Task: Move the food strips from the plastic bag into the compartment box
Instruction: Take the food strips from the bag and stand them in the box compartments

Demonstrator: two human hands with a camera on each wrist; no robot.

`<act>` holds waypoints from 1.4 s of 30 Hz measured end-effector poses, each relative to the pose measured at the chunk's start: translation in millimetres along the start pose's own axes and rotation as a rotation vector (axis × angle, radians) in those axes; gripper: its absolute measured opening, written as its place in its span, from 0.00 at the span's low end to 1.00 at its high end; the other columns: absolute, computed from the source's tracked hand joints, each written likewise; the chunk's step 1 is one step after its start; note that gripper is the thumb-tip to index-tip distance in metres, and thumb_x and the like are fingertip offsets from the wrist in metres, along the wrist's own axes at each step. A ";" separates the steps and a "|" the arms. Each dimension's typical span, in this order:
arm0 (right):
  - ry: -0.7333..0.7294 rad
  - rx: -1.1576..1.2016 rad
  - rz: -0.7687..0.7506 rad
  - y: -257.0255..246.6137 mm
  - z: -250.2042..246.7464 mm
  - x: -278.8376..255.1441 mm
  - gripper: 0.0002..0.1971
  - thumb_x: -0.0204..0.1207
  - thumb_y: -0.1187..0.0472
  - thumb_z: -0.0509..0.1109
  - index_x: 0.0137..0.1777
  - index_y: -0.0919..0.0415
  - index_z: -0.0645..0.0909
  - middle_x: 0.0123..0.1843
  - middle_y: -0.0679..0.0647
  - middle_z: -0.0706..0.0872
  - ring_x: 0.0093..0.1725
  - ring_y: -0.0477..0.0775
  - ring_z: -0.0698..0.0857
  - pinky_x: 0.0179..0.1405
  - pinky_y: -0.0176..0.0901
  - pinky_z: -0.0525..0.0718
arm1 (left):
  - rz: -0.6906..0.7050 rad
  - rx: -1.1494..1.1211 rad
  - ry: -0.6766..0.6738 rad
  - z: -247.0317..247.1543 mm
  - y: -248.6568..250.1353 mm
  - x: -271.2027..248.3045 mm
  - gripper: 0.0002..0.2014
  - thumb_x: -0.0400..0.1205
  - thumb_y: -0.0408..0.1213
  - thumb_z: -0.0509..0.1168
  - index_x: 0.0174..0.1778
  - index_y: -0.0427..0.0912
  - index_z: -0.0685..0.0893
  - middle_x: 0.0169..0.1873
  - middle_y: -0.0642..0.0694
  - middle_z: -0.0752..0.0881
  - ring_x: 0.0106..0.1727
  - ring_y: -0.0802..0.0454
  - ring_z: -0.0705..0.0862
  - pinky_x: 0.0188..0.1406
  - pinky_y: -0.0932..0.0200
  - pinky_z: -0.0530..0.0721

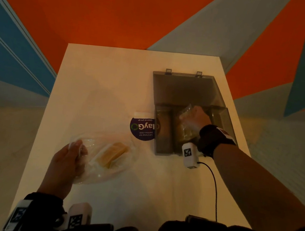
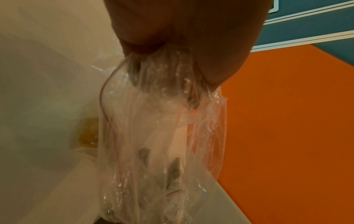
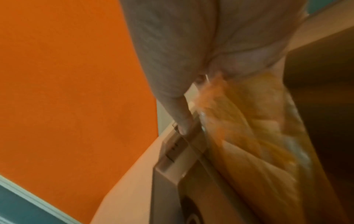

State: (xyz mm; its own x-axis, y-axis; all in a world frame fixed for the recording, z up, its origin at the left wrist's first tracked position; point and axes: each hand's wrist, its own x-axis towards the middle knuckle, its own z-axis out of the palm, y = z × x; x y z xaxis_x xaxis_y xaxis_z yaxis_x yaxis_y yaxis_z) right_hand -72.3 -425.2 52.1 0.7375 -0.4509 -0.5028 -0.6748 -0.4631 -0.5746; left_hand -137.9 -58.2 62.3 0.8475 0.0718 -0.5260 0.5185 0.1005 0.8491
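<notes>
A clear plastic bag [image 1: 104, 159] lies at the near left of the white table, with yellow food strips [image 1: 111, 153] inside it. My left hand [image 1: 78, 146] grips the bag's bunched edge [image 2: 157, 84]; one strip [image 2: 89, 131] shows beside the bag. The smoky grey compartment box [image 1: 162, 135] stands open at the right, its lid [image 1: 184, 88] folded back. My right hand [image 1: 193, 112] hangs over the box's middle compartment and pinches a wrapped yellow strip [image 1: 183, 131] by its upper end. Blurred in the right wrist view, this strip [image 3: 258, 128] dangles below the fingers [image 3: 184, 121] into the box.
A round purple sticker [image 1: 142, 128] lies on the table, partly under the box's left wall. A black cable [image 1: 214, 184] runs from my right wrist camera toward my body. The table [image 1: 114, 78] ends at orange and blue walls behind and on both sides.
</notes>
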 end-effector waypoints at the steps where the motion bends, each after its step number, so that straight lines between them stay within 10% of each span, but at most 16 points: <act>1: 0.035 0.045 -0.033 1.4 -6.4 -2.4 0.37 0.75 0.53 0.72 0.81 0.54 0.57 0.76 0.60 0.73 0.72 0.63 0.75 0.63 0.50 0.77 | 0.000 -0.005 0.009 -0.3 -0.3 0.7 0.18 0.86 0.45 0.55 0.31 0.43 0.74 0.15 0.53 0.64 0.13 0.57 0.58 0.17 0.69 0.54; 11: 0.048 0.022 -0.045 69.8 -19.4 -17.3 0.18 0.76 0.57 0.70 0.63 0.62 0.76 0.58 0.62 0.84 0.56 0.63 0.85 0.60 0.63 0.84 | 0.032 -0.017 0.040 -2.6 -0.7 5.9 0.17 0.86 0.43 0.55 0.31 0.45 0.75 0.16 0.54 0.69 0.14 0.59 0.61 0.16 0.69 0.56; 19: 0.286 -0.080 -0.188 67.4 0.9 -14.0 0.12 0.80 0.64 0.66 0.61 0.64 0.82 0.60 0.61 0.85 0.59 0.59 0.83 0.54 0.41 0.75 | 0.048 -0.020 0.014 -2.0 -5.9 8.7 0.19 0.86 0.43 0.55 0.28 0.48 0.77 0.19 0.53 0.67 0.15 0.58 0.59 0.17 0.66 0.55; 25: 0.404 -0.051 -0.357 52.5 -11.8 -11.2 0.15 0.83 0.65 0.59 0.68 0.61 0.77 0.67 0.62 0.79 0.64 0.60 0.79 0.64 0.48 0.77 | 0.045 -0.021 0.029 -1.9 -6.2 7.6 0.19 0.86 0.43 0.54 0.28 0.46 0.74 0.18 0.52 0.65 0.14 0.57 0.58 0.17 0.68 0.54; 37: 0.015 -0.141 -0.332 28.5 0.9 4.9 0.20 0.84 0.62 0.59 0.75 0.57 0.71 0.74 0.59 0.77 0.73 0.58 0.75 0.72 0.45 0.70 | 0.041 0.021 0.002 3.5 -4.4 9.5 0.20 0.86 0.46 0.54 0.27 0.48 0.76 0.20 0.51 0.65 0.14 0.57 0.58 0.17 0.67 0.55; 42: 0.341 0.006 -0.256 32.5 -16.2 4.8 0.14 0.82 0.64 0.62 0.65 0.64 0.80 0.64 0.61 0.84 0.65 0.59 0.81 0.58 0.38 0.72 | 0.042 0.015 0.042 1.8 -6.0 7.3 0.18 0.86 0.46 0.54 0.31 0.43 0.74 0.15 0.53 0.65 0.13 0.57 0.58 0.16 0.68 0.55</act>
State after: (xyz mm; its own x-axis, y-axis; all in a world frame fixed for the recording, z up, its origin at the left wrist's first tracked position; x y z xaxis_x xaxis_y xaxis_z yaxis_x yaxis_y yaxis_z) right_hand -91.1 -454.7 41.5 0.8295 -0.5492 -0.1014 -0.4703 -0.5889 -0.6573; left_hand -134.6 -60.1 53.4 0.8632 0.1173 -0.4911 0.4844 0.0814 0.8710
